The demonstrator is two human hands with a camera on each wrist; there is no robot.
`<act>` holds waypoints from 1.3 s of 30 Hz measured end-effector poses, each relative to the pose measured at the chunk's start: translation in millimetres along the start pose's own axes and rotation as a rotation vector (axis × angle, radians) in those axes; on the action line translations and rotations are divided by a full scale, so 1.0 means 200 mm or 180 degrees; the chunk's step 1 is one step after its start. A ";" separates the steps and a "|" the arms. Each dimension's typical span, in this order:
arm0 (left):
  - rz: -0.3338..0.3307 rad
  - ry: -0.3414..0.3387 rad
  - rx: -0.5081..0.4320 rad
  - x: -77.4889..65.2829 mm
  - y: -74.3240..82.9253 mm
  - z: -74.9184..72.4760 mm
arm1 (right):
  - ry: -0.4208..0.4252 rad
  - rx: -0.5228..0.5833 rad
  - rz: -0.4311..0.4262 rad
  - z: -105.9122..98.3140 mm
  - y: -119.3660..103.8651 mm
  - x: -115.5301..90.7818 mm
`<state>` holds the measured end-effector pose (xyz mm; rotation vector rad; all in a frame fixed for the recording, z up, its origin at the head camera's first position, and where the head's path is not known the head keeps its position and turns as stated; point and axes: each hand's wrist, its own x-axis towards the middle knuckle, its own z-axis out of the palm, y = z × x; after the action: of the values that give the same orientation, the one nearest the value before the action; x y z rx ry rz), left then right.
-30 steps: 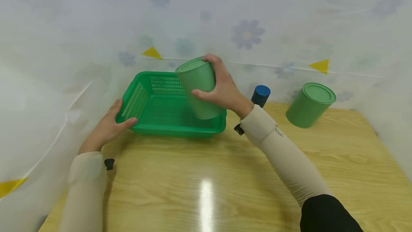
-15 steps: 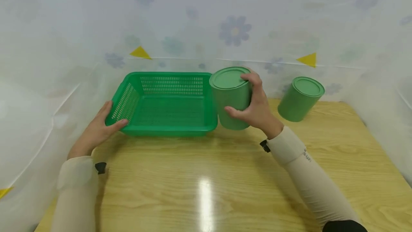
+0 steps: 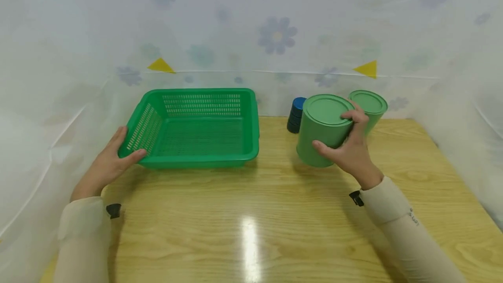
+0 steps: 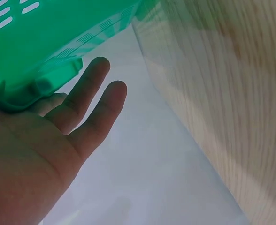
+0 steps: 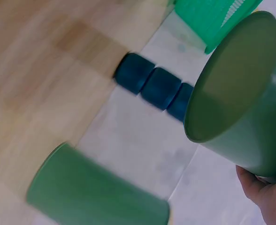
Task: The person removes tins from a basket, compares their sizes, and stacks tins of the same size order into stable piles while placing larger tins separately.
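My left hand (image 3: 104, 165) holds the green plastic basket (image 3: 198, 159) at its near left corner, thumb over the rim and fingers along the outside. In the left wrist view, two fingers (image 4: 98, 112) stretch out below the basket's rim. My right hand (image 3: 353, 150) grips a green lidded can (image 3: 320, 139) from its right side, thumb on the side and fingertips at the top rim. The right wrist view shows the can's underside (image 5: 236, 79), so it is off the table. A second green can (image 3: 369, 101) stands behind my right hand, partly hidden.
A dark blue ribbed cylinder (image 3: 296, 115) stands near the back edge, partly covered by the held can. The wood table (image 3: 196, 222) meets a white flowered sheet (image 3: 216, 21) at the back and sides. Yellow triangles (image 3: 367, 69) mark the sheet.
My right hand has carried the can rightward, from over the basket to in front of the second can. The left hand keeps its place on the basket. The head view has shifted slightly.
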<state>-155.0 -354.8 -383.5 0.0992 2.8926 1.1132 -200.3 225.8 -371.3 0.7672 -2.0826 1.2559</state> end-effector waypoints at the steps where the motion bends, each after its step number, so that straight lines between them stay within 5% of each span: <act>1: 0.0013 0.0012 0.0024 0.00 0.00 0.00 | 0.0031 -0.0041 0.0072 -0.03 0.01 -0.02; 10: 0.0096 0.0088 0.0059 -0.02 -0.01 -0.01 | 0.0333 -0.0445 0.0721 -0.32 0.12 -0.19; 16: 0.0107 0.0168 0.0056 -0.03 -0.05 -0.01 | 0.0209 -0.0937 0.1241 -0.47 0.15 -0.29; 24: 0.0116 0.0218 0.0047 -0.05 -0.09 -0.01 | -0.0114 -0.1355 0.1162 -0.52 0.19 -0.36; 29: 0.0296 0.0519 0.0084 -0.06 -0.08 -0.03 | -0.0427 -0.1399 0.1232 -0.55 0.17 -0.32; 34: 0.0797 0.0952 0.0251 -0.05 0.03 -0.03 | -0.0878 -0.1408 0.1601 -0.59 0.11 -0.27; 39: 0.1127 0.0987 0.0833 -0.02 0.23 0.03 | -0.1055 -0.1914 0.1654 -0.54 0.00 -0.21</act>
<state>-148.8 -317.1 -357.8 0.5080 3.3850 0.8394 -151.8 330.8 -360.7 0.1636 -2.8495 0.6711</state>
